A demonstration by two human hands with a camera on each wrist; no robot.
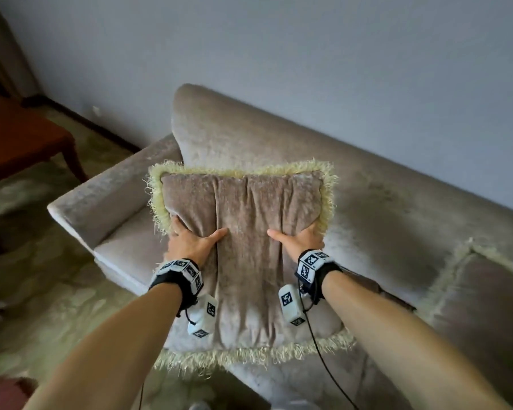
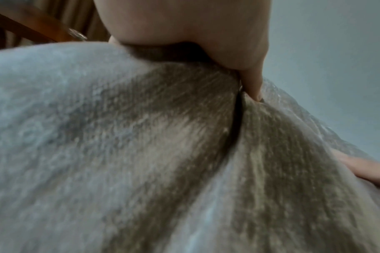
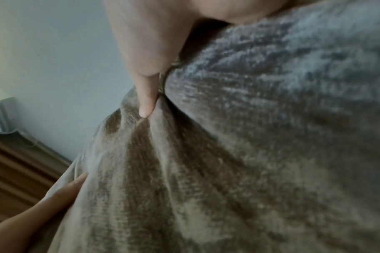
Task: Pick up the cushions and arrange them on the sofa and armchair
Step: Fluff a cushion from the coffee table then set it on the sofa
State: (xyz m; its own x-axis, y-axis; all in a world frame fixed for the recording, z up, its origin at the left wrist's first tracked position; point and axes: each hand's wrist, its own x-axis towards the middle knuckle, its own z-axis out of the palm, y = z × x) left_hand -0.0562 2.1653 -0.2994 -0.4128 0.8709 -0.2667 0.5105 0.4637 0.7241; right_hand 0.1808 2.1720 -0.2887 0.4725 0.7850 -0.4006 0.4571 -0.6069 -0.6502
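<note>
Cushions: 2, one (image 1: 249, 247) at centre, one (image 1: 486, 294) at 4 o'clock. Sofa (image 1: 382, 208): 1. Hands: 2, left (image 1: 187, 242) and right (image 1: 301, 239). Wooden chair (image 1: 21, 140): 1, at 10 o'clock.

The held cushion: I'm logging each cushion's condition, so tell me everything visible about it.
The cushion is square, taupe, velvet-like, edged with pale yellow-green fringe. Deep lengthwise creases run down its face. It is held tilted over the sofa's left end, top edge toward the backrest. The left hand and right hand grip its sides, thumbs pressed into the front.
</note>
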